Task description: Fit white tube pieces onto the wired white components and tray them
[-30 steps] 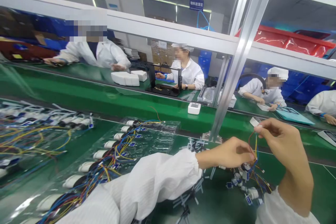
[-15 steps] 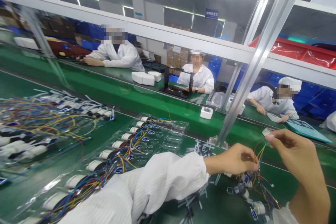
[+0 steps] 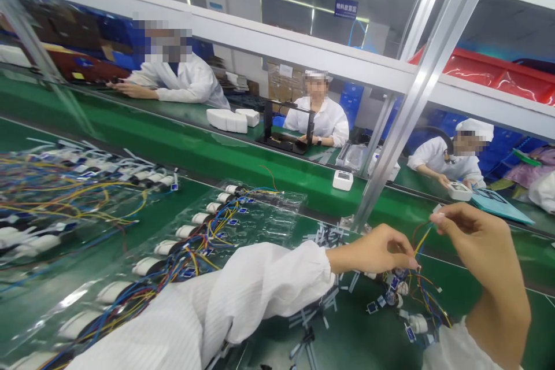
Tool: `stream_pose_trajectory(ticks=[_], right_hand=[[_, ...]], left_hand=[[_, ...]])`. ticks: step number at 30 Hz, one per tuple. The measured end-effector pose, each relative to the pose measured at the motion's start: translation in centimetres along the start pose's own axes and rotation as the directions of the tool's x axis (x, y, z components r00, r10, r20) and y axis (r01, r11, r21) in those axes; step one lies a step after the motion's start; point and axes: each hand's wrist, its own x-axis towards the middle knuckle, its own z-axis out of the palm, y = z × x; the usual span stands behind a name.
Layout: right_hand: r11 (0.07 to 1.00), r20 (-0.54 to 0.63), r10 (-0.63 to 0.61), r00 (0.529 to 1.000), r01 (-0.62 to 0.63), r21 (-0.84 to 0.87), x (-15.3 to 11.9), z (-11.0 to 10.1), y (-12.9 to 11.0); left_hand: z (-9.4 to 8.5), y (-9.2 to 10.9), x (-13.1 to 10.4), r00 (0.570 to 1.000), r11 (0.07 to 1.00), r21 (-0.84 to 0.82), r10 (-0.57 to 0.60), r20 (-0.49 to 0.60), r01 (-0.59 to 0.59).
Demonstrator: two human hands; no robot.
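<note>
My left hand point(image 3: 376, 250) reaches in from the left, thumb and finger closed on thin coloured wires point(image 3: 420, 241). My right hand point(image 3: 479, 243), raised at the right, pinches the other end of these wires, near a small white connector point(image 3: 437, 208). The red and yellow strands stretch between the two hands. Below them lies a cluster of small parts with blue pieces point(image 3: 393, 283), along with a white cylindrical part point(image 3: 418, 324) and more loose wires. The exact grip inside my left fingertips is too small to make out.
Left of my arm, a clear plastic tray point(image 3: 281, 202) holds a row of white-and-black cylinders point(image 3: 165, 247) with wires. More wired parts point(image 3: 65, 185) lie farther left. Grey strips point(image 3: 307, 324) are scattered below my left wrist. A metal post point(image 3: 410, 121) rises ahead; co-workers sit beyond.
The view has shifted slightly. Both hands keep their pinches on the wires, which look straighter between them. Across the line, the co-worker at right now holds a white device.
</note>
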Motion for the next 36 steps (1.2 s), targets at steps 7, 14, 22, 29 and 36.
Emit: stream_pose_trajectory(ticks=[7, 14, 22, 29, 36], right_hand=[[0.997, 0.053, -0.071, 0.996, 0.071, 0.001, -0.5, 1.4, -1.8], [0.999, -0.001, -0.015, 1.0, 0.015, 0.047, 0.3, 1.6, -1.9], [0.989, 0.007, 0.031, 1.0, -0.031, 0.148, 0.9, 1.5, -0.7], [0.961, -0.084, -0.049, 0.995, 0.07, 0.269, 0.6, 2.2, -1.7], [0.932, -0.156, -0.148, 0.977, 0.191, 0.308, 0.5, 2.8, -1.9]], left_hand=[[0.0, 0.9, -1.3, 0.986, 0.76, 0.645, 0.157, -0.061, -0.081], [-1.7, 1.4, -2.0, 0.986, 0.315, 0.948, 0.167, -0.003, -0.05], [-2.2, 2.1, -2.0, 0.963, 0.372, 0.924, 0.268, -0.013, -0.091], [-1.4, 2.2, -1.4, 0.974, 0.667, 0.743, 0.201, -0.105, -0.057], [0.0, 0.6, -1.3, 0.936, 0.854, 0.52, 0.175, -0.306, 0.01]])
